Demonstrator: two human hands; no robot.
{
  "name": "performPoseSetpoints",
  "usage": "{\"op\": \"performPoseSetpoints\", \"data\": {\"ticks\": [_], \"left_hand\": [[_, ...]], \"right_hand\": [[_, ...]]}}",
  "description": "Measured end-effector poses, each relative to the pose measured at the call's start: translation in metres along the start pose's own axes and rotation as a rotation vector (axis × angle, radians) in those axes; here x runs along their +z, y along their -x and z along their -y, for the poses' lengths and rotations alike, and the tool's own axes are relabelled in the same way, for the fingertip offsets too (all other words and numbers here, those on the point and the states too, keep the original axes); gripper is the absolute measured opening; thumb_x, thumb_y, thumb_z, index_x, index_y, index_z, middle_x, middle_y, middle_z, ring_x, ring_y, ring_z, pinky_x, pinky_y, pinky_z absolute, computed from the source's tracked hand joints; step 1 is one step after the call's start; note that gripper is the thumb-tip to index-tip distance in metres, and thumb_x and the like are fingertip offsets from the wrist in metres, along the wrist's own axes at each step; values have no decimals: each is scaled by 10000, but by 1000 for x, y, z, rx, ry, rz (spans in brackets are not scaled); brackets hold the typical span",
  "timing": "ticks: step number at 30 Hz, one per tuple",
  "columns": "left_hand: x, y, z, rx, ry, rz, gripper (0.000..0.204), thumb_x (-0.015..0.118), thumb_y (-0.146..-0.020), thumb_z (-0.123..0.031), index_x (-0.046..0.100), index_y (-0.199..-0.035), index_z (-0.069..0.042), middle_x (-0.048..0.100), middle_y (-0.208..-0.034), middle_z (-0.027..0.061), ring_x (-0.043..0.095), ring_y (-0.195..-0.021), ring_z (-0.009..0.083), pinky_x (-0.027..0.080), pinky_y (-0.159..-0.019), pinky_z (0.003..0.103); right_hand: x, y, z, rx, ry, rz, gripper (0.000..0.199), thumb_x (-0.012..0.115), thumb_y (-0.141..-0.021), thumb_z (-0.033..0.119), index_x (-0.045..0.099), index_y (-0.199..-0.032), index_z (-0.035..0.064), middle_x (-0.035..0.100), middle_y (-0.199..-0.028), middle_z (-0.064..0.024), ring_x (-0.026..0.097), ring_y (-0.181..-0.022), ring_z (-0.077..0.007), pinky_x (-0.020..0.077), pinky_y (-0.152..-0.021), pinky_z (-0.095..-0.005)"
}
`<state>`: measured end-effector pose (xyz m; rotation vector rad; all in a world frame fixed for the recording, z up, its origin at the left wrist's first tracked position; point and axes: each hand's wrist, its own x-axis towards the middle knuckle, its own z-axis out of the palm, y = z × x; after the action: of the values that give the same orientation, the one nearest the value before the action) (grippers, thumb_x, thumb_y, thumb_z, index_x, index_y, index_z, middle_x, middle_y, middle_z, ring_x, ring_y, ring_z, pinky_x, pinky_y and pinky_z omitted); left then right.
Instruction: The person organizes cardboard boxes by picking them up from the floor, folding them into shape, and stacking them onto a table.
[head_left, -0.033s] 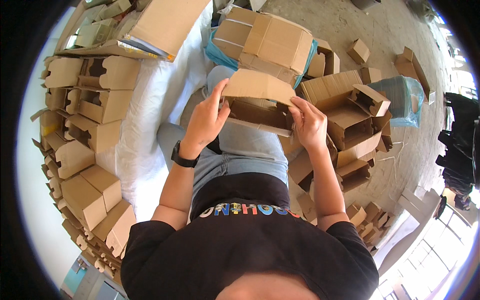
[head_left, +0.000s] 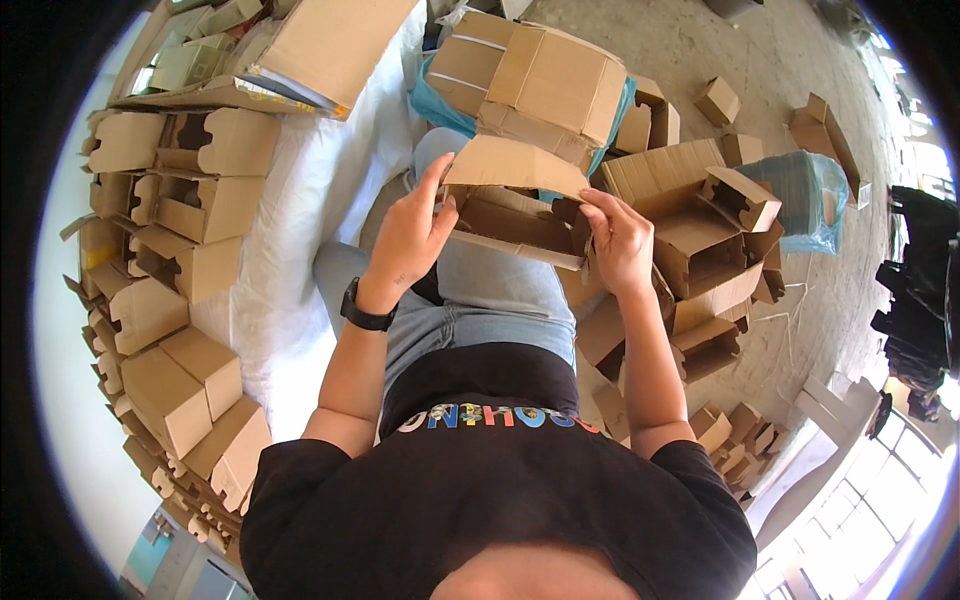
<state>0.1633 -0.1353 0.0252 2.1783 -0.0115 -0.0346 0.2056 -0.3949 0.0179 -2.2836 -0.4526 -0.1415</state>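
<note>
Above my lap I hold a small open cardboard box (head_left: 515, 240) with a raised flap (head_left: 515, 163) at its far side. Its dark hollow inside shows between my hands. My left hand (head_left: 412, 235) grips the left end, thumb at the near edge and fingers along the flap's side. At the right end, my right hand (head_left: 618, 240) pinches the flap's corner with thumb and fingers. Part of each end of the box is hidden behind my fingers.
Stacked open cardboard boxes (head_left: 185, 205) line my left, beside a white sheet (head_left: 285, 210). A bundle of flat cardboard (head_left: 550, 85) in blue plastic lies ahead. Open boxes (head_left: 705, 240) are heaped to my right, near a blue-wrapped bundle (head_left: 800, 195). More small boxes lie on the concrete floor (head_left: 770, 110).
The box in my hands has tilted slightly, so a little more of its inside shows under the flap. Both hands keep their hold.
</note>
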Motion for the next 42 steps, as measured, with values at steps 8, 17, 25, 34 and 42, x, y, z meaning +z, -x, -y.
{"op": "performPoseSetpoints", "data": {"ticks": [8, 17, 25, 34, 42], "left_hand": [[17, -4, 9, -102, 156, -215, 405, 524, -847, -32, 458, -1247, -28, 646, -1000, 162, 658, -920, 274, 524, -722, 317], [-15, 12, 19, -212, 223, 169, 544, 521, -801, 42, 403, -1328, -29, 624, -1008, 168, 637, -954, 198, 495, -778, 285], [-2, 40, 78, -139, 429, -60, 612, 511, -825, 106, 345, -1390, -58, 476, -1333, 68, 501, -1179, 168, 427, -943, 294], [8, 79, 157, -523, 1350, -215, 428, 472, -848, 6, 466, -1275, -29, 571, -1189, 83, 585, -1014, 215, 493, -849, 360], [22, 66, 111, -586, 1591, -240, 398, 504, -905, -214, 477, -1248, -13, 557, -1220, 108, 496, -1163, 244, 392, -967, 397]], "right_hand": [[12, -6, 3, -42, -174, -61, 196, 611, -870, 195, 645, -863, 2, 657, -825, -130, 633, -665, -287, 500, -618, -314], [7, 20, -10, -259, -228, 98, 415, 648, -791, 419, 669, -863, 10, 679, -906, -128, 662, -858, -296, 527, -730, -342], [25, 63, -10, -113, -154, 440, 375, 464, -920, 324, 581, -1217, 127, 445, -1365, -139, 334, -1324, -325, 221, -1089, -485], [103, 77, 9, -58, 218, 475, 421, 533, -899, 341, 497, -1309, 250, 377, -1423, -98, 298, -1347, -293, 190, -1061, -595], [116, 86, 2, -63, 336, 394, 446, 557, -869, 353, 498, -1303, 270, 391, -1414, -84, 311, -1342, -278, 190, -1062, -590]]}}
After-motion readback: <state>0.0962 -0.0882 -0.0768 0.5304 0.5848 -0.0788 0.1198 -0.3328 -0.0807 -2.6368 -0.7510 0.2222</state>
